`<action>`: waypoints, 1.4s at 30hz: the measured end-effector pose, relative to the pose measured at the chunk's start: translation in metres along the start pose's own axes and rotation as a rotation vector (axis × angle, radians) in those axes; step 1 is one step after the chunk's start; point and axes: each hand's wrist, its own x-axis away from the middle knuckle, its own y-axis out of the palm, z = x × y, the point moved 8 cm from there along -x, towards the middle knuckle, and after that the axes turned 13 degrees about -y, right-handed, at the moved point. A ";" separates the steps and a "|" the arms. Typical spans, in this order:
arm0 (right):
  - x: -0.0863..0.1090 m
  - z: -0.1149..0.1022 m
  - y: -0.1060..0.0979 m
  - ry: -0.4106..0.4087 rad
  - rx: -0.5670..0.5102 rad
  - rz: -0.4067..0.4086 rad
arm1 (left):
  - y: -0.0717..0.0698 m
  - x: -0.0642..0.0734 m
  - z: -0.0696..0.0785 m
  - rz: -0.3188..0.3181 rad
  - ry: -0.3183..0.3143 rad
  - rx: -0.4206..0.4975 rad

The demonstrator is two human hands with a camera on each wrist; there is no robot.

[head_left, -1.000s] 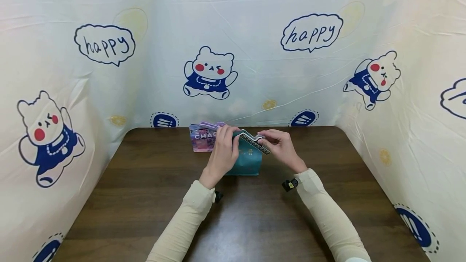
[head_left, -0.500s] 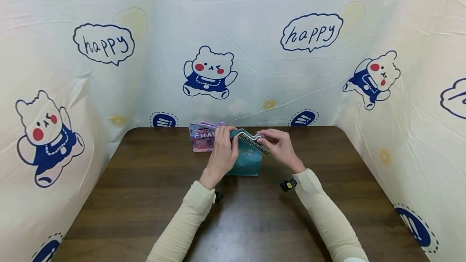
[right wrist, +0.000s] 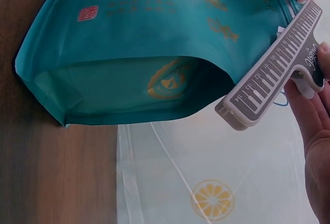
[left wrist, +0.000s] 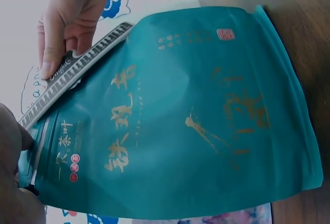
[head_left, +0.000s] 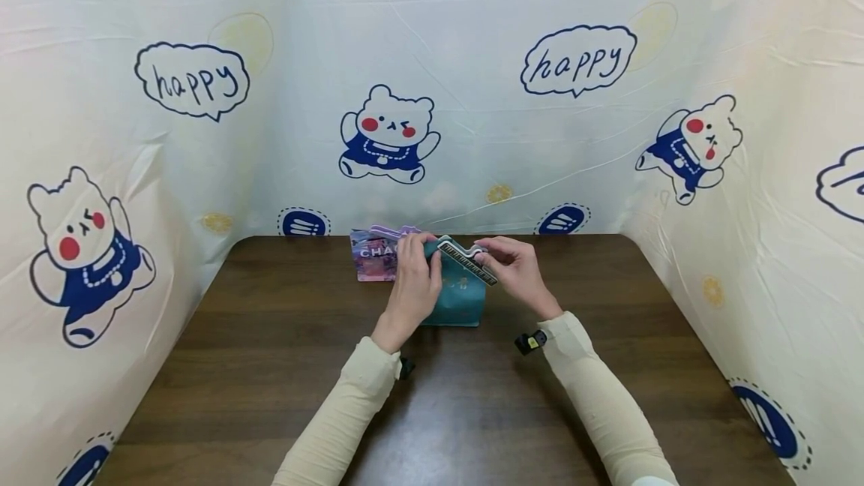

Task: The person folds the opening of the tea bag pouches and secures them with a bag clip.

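A teal tea pouch (head_left: 457, 310) with gold characters stands upright on the table. My left hand (head_left: 413, 276) grips its top edge at the left, thumb in front. A grey bag clip (head_left: 469, 261) with a piano-key pattern slants across the pouch's upper right. My right hand (head_left: 516, 268) pinches the clip by its handle, thumb on the dark grip, as the right wrist view shows. In the left wrist view, the clip (left wrist: 77, 74) runs along the pouch's top edge, its near end right at my left fingers. Its far end sticks out past the pouch's side.
Behind and left of the teal pouch stands a pink and purple bag (head_left: 373, 257) with a lilac clip (head_left: 388, 232) at its top. A printed curtain (head_left: 472, 133) rises right behind the brown table (head_left: 290, 366) and along both sides.
My right hand and the bag clip have shifted very slightly left. The left hand keeps its grip on the pouch, and the pouch stays in place.
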 end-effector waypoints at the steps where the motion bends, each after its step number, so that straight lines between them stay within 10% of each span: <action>1: -0.001 0.000 0.000 0.000 -0.002 0.001 | 0.000 0.000 0.000 0.001 -0.004 0.000; 24: -0.003 0.006 0.007 0.077 -0.100 -0.041 | -0.006 0.001 0.002 0.002 -0.083 -0.052; 42: -0.008 0.004 0.034 -0.094 0.172 -0.281 | -0.015 0.007 0.007 0.018 -0.035 -0.109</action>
